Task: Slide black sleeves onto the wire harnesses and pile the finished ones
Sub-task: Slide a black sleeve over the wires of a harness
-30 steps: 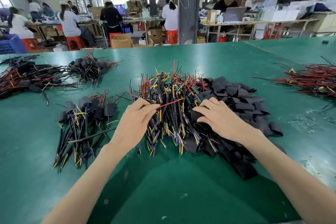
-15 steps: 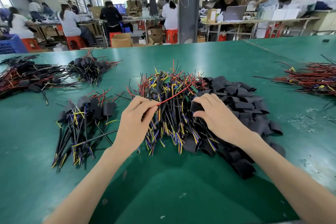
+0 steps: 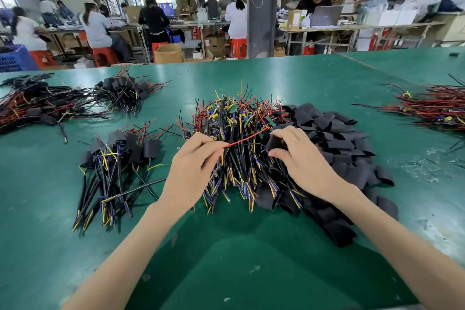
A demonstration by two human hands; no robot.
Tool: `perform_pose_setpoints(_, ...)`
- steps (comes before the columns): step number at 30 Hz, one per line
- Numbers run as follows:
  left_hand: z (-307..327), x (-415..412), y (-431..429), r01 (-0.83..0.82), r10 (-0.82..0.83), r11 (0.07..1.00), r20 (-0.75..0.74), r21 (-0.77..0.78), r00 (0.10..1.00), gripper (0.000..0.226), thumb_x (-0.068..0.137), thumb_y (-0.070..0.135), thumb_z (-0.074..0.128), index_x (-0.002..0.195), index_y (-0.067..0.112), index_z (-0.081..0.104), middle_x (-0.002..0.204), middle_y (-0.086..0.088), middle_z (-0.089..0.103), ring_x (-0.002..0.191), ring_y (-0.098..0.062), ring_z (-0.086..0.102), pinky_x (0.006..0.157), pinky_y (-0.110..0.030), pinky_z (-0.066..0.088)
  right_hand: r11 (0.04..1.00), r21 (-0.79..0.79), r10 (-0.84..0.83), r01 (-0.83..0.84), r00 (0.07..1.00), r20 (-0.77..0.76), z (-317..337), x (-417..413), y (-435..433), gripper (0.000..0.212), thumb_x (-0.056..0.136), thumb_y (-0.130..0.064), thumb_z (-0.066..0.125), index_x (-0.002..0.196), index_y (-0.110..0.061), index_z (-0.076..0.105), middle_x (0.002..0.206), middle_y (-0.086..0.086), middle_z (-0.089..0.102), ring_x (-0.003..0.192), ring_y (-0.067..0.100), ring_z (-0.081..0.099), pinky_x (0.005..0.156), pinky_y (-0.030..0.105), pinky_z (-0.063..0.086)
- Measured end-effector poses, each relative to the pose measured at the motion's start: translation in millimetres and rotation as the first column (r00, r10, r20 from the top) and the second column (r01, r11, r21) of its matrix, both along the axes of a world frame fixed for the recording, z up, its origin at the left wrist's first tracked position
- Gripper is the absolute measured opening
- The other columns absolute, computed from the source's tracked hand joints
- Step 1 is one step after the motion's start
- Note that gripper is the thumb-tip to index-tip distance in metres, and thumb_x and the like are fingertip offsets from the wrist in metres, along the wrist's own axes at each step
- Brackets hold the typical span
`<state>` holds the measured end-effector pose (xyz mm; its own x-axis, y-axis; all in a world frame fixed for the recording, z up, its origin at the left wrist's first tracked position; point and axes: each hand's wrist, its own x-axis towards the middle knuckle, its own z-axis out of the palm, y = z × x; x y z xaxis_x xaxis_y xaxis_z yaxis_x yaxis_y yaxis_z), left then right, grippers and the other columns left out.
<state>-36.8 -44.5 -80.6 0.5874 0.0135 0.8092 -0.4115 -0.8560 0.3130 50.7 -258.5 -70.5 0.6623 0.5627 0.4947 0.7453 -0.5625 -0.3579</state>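
since the earlier frame the right hand [image 3: 302, 161] has raised a black sleeve [image 3: 275, 142] off the sleeve pile [image 3: 339, 148], centre right. left hand [image 3: 191, 166] pinches a red wire [image 3: 246, 137] taut above the harness heap [image 3: 236, 118], presumably to thread it. finished pile [image 3: 118, 158] lies centre left.

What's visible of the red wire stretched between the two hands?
The red wire is thin, with smooth, plastic-looking red insulation. It is drawn nearly straight and slants up to the right above the heap of loose harnesses. The left hand pinches its near end between thumb and fingertips. Its far end runs toward the black sleeve held by the right hand; whether the tip is inside the sleeve cannot be told.
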Motion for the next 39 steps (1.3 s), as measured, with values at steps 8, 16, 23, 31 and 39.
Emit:
perform_pose_setpoints(8, 2, -3, 2, -0.005, 0.006, 0.999, -0.032, 0.036, 0.999, 0.029, 0.081, -0.007, 0.067, 0.105, 0.008, 0.073, 0.085, -0.008, 0.058, 0.074, -0.017, 0.052, 0.068, -0.030, 0.046, 0.991, 0.131, 0.013, -0.003, 0.997, -0.080, 1, -3, -1, 0.031, 0.094, -0.016, 0.055, 0.121, -0.003, 0.050, 0.111, 0.004, 0.051, 0.107, 0.022, 0.043, 0.086, 0.020, 0.027)
perform_pose_setpoints(16, 1, -4, 6, -0.045, 0.055, 0.977, -0.041, 0.210, 0.998, 0.049, 0.072, -0.021, 0.067, 0.106, 0.012, 0.074, 0.087, -0.012, 0.058, 0.082, -0.020, 0.050, 0.069, -0.045, 0.050, 1.000, 0.014, 0.021, -0.023, 0.993, 0.115, 2, -3, -3, 0.030, 0.087, -0.014, 0.065, 0.115, -0.003, 0.058, 0.110, 0.010, 0.057, 0.101, 0.032, 0.047, 0.091, 0.038, 0.035)
perform_pose_setpoints(23, 2, -5, -16, 0.051, -0.046, 0.995, -0.054, 0.085, 0.997, 0.025, 0.085, 0.005, 0.065, 0.110, 0.006, 0.069, 0.087, -0.005, 0.059, 0.080, -0.017, 0.053, 0.076, -0.033, 0.046, 0.991, -0.131, 0.060, 0.000, 0.886, 0.460, 2, -14, 7, 0.033, 0.082, -0.030, 0.062, 0.106, -0.007, 0.064, 0.100, 0.005, 0.062, 0.102, 0.024, 0.043, 0.090, 0.036, 0.034)
perform_pose_setpoints(31, 2, -10, -35, 0.140, -0.154, 0.983, -0.106, -0.122, 0.982, 0.047, 0.078, -0.003, 0.068, 0.120, 0.015, 0.056, 0.089, 0.002, 0.055, 0.077, -0.002, 0.050, 0.082, -0.005, 0.036, 0.982, -0.162, 0.155, -0.091, 0.887, 0.436, 1, -30, 15, 0.019, 0.088, -0.023, 0.054, 0.090, -0.008, 0.066, 0.084, 0.004, 0.062, 0.075, 0.025, 0.061, 0.065, 0.034, 0.047)
perform_pose_setpoints(39, 4, -13, -15, 0.129, -0.129, 0.991, -0.384, -0.028, 0.914, 0.056, 0.079, 0.040, 0.065, 0.129, 0.026, 0.045, 0.111, 0.011, 0.051, 0.102, -0.006, 0.047, 0.097, -0.025, 0.035, 0.986, 0.164, -0.020, -0.024, 0.964, 0.263, 6, -17, 4, 0.008, 0.083, -0.007, 0.062, 0.079, -0.002, 0.066, 0.075, 0.007, 0.060, 0.065, 0.027, 0.059, 0.060, 0.037, 0.044)
